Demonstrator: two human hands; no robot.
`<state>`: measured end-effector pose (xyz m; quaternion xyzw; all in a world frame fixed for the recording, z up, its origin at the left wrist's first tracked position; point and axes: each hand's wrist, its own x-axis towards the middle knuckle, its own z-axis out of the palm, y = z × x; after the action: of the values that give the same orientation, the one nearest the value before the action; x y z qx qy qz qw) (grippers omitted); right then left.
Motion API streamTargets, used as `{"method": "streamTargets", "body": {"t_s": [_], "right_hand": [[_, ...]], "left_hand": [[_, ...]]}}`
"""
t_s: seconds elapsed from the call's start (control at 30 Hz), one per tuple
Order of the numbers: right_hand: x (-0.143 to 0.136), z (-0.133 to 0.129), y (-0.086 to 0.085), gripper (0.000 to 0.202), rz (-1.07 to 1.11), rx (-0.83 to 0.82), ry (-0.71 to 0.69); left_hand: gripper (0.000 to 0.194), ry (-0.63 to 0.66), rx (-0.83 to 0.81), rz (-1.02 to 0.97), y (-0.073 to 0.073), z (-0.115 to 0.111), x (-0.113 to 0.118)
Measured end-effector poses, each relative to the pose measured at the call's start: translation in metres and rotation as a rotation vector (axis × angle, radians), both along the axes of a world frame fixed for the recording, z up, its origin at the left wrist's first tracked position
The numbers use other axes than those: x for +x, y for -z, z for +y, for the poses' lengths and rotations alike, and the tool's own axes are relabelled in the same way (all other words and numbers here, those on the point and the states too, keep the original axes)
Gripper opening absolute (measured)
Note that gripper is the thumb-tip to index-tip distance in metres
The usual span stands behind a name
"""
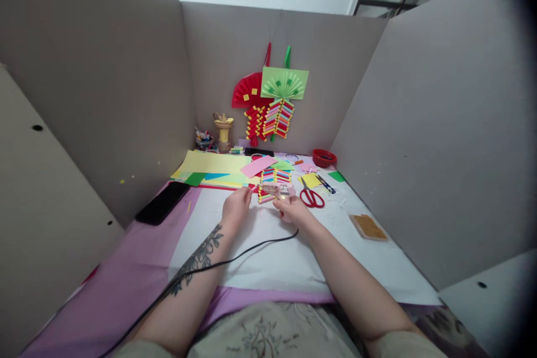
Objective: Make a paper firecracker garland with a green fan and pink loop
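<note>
The right hand point(293, 210) has its grip closed around a pale pink glue gun point(286, 190), whose nozzle end points toward the left hand point(236, 207). The left grip is pinched together on a small reddish piece point(254, 188), held near that nozzle end; whether the two touch is too small to tell. A strip of multicoloured paper rolls point(267, 198) lies on the counter point(201, 263) between and just beyond the two grips, partly hidden by the glue gun. A black cord point(268, 241) runs from below the right hand across the left forearm. To the right of the glue gun lie red-handled scissors point(312, 198), with yellow paper point(311, 180) and a dark craft knife point(325, 184) just beyond them. A pink paper sheet point(258, 166) sits beyond the left grip. Farther back, a red paper fan point(247, 89) and a green paper fan point(285, 84) hang against the grey partition point(226, 56).
</note>
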<state>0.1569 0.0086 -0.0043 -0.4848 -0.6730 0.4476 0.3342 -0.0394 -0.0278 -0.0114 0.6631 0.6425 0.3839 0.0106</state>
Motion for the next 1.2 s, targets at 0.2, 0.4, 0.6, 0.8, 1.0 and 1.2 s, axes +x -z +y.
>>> {"method": "streamTargets", "body": {"t_s": [0.2,0.4,0.6,0.8,1.0,1.2], "right_hand": [[-0.001,-0.002,-0.002,0.036,0.044,-0.016,-0.025],[-0.002,-0.005,-0.005,0.035,0.02,-0.043,-0.002],[-0.001,-0.004,-0.003,0.032,0.048,-0.039,-0.044],[-0.006,0.002,0.003,0.034,0.254,-0.112,0.027],[-0.015,0.012,-0.023,0.028,0.749,-0.32,-0.122],[-0.125,0.021,-0.087,0.019,0.801,-0.32,-0.365]], "left_hand": [[0.031,-0.018,0.012,-0.038,-0.003,-0.001,0.001],[0.033,0.003,0.03,-0.11,-0.005,-0.001,0.002],[0.036,0.028,-0.006,-0.305,-0.007,0.001,0.003],[0.04,0.027,-0.048,-0.435,-0.009,0.002,0.002],[0.03,-0.157,0.077,-0.534,-0.004,0.007,-0.01],[0.028,-0.148,-0.04,-0.502,0.012,0.019,-0.012]]}}
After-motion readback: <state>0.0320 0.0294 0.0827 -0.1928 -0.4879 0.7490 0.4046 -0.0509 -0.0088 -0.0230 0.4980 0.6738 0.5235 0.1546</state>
